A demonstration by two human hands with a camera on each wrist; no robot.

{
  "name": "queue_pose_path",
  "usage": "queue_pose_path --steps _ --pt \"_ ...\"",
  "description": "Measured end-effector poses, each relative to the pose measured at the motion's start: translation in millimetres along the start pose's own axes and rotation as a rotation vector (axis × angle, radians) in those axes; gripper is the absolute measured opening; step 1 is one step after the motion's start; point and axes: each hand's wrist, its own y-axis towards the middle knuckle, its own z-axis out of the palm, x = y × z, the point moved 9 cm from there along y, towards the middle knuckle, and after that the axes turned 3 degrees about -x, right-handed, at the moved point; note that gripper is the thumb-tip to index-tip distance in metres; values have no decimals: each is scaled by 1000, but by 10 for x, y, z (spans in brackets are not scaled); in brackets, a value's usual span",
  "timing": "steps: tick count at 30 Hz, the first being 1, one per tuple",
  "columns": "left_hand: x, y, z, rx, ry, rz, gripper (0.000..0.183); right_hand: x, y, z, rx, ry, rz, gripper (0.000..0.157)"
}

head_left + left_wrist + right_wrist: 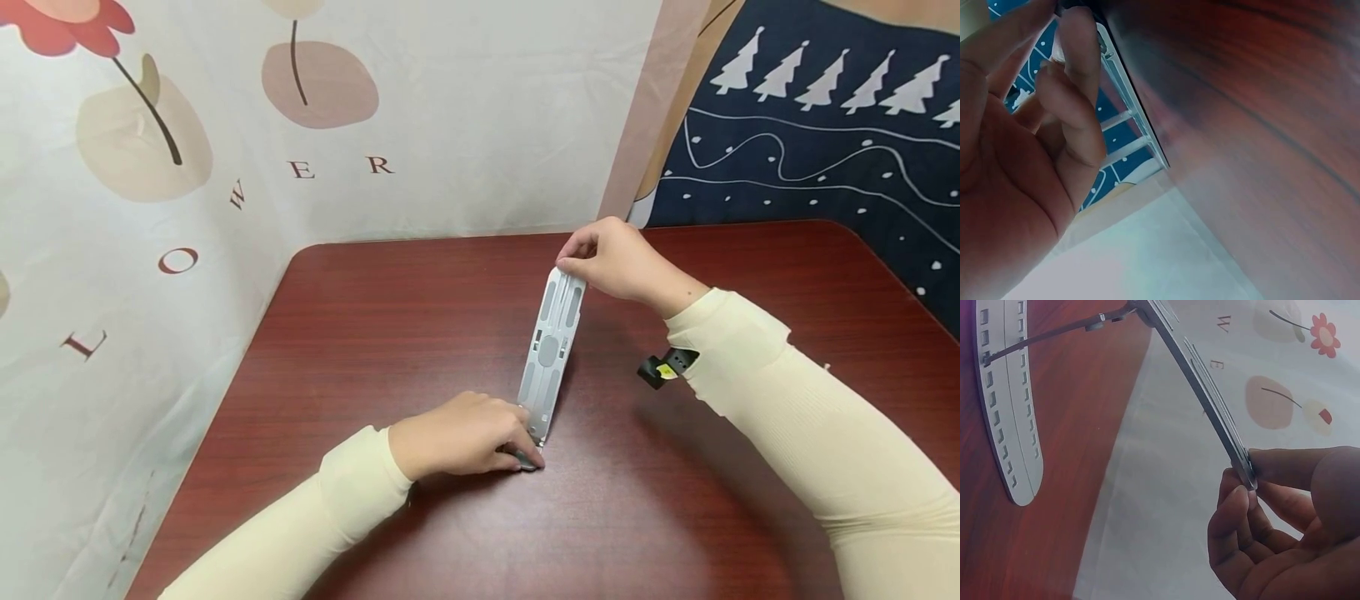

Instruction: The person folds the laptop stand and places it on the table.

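A silver folding laptop stand [549, 350] leans up from the table, its top plate raised at a slant with grey pads along it. My right hand [618, 258] pinches the plate's upper end between thumb and fingers. At the low hinged end, close to the tabletop, my left hand [468, 433] grips the stand and partly covers it. The right wrist view shows the slotted base [1004, 425] lying on the table and a thin support strut [1066, 331] running from its slots to the raised plate [1204, 394]. In the left wrist view, the stand's side edge [1132, 94] runs beside the curled fingers.
The reddish-brown wooden table [375, 317] has rounded far corners. A white cloth with flower prints and letters [480, 133] hangs behind and left. A navy cloth with white trees [810, 150] hangs at the right. A black device [667, 367] sticks out under the right cuff.
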Motion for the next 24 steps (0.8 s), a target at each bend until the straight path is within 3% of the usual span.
queue_pose_path --steps 8,24 --pt "81 -82 -24 -8 -16 12 25 -5 -33 -47 -15 -36 8 9" --pt "157 -125 -31 -7 -64 -53 24 -31 -72 -67 -10 -24 2 10"
